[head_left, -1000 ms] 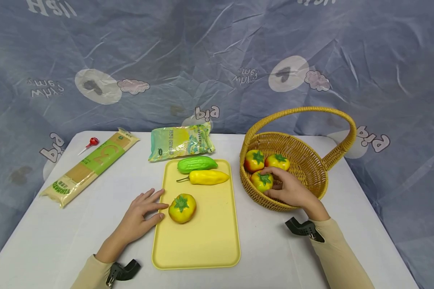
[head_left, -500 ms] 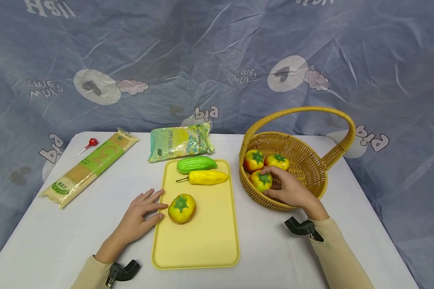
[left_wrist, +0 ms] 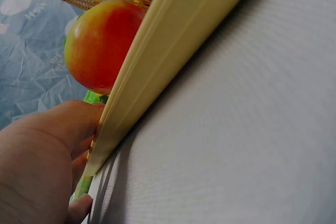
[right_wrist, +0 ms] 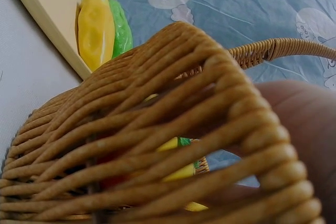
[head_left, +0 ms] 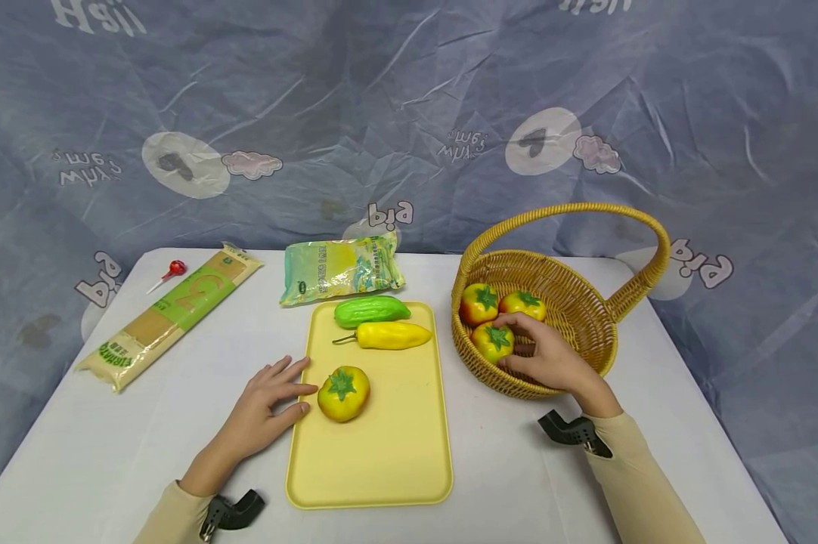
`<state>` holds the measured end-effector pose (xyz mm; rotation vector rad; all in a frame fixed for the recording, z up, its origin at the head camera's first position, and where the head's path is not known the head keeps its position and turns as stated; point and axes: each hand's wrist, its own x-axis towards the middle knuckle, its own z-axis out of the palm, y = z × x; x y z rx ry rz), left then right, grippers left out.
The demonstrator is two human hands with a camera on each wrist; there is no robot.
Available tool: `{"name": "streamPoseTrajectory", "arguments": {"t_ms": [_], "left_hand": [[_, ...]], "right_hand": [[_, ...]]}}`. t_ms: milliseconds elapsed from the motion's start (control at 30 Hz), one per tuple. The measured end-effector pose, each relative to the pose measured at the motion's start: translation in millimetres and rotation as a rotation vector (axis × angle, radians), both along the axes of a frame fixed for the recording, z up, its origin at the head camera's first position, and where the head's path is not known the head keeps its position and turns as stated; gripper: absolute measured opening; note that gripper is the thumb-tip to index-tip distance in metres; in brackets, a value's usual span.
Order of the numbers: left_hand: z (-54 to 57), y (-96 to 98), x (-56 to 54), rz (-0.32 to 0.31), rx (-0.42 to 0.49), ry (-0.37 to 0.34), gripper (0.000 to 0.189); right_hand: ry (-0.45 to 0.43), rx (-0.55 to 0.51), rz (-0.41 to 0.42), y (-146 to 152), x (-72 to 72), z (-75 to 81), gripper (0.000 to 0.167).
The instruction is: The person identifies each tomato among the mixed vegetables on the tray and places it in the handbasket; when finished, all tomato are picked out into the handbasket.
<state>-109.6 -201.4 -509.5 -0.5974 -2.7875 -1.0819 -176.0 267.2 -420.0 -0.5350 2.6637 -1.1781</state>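
In the head view my right hand (head_left: 541, 353) reaches into the wicker basket (head_left: 511, 381), thumb and fingers curled about the near side of a yellow tomato (head_left: 492, 342). Two more yellow-red tomatoes lie just behind it, one at the left wall (head_left: 479, 304) and one in the middle (head_left: 523, 304). The right wrist view shows the basket's weave hiding most of that hand. My left hand (head_left: 268, 400) rests with spread, relaxed fingers at the left rim of the yellow tray (head_left: 382, 468). Close to its fingertips, a tomato (head_left: 343, 394) sits on the tray.
At the tray's far end lie a yellow pepper (head_left: 393, 335) and a green bumpy gourd (head_left: 371, 310). Behind them is a green-yellow packet (head_left: 341, 266). A long noodle packet (head_left: 174, 313) and a red lollipop (head_left: 176, 267) lie at the left. The basket's tall handle (head_left: 565, 208) arches overhead.
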Motion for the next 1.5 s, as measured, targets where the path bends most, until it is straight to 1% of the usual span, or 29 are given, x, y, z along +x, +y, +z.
{"name": "streamPoseTrajectory", "arguments": {"t_ms": [367, 700, 833, 1000, 1133, 1333, 1500], "left_hand": [[0.7, -0.7, 0.6, 0.005, 0.003, -0.007, 0.024], [2.4, 0.8, 0.4, 0.000, 0.007, 0.001, 0.025], [2.2, 0.6, 0.1, 0.001, 0.004, -0.003, 0.025], [1.5, 0.5, 0.1, 0.004, 0.002, -0.008, 0.025], [1.6, 0.2, 0.0, -0.001, 0.002, -0.001, 0.025], [2.6, 0.3, -0.2, -0.004, 0.006, 0.008, 0.025], [2.9, 0.6, -0.2, -0.004, 0.003, 0.006, 0.025]], "right_hand": [[-0.017, -0.024, 0.015, 1, 0.0, -0.4, 0.054], [-0.049, -0.050, 0.036, 9, 2.9, 9.0, 0.054], [-0.046, -0.049, 0.035, 12, 2.6, 10.8, 0.054], [-0.013, -0.039, 0.030, 14, 3.3, 14.1, 0.050], [0.049, -0.033, 0.029, 13, 6.8, 21.5, 0.044], [0.166, -0.001, 0.009, 6, 9.9, 26.2, 0.035], [0.202, 0.014, 0.013, 0, 14.0, 29.4, 0.035]]}}
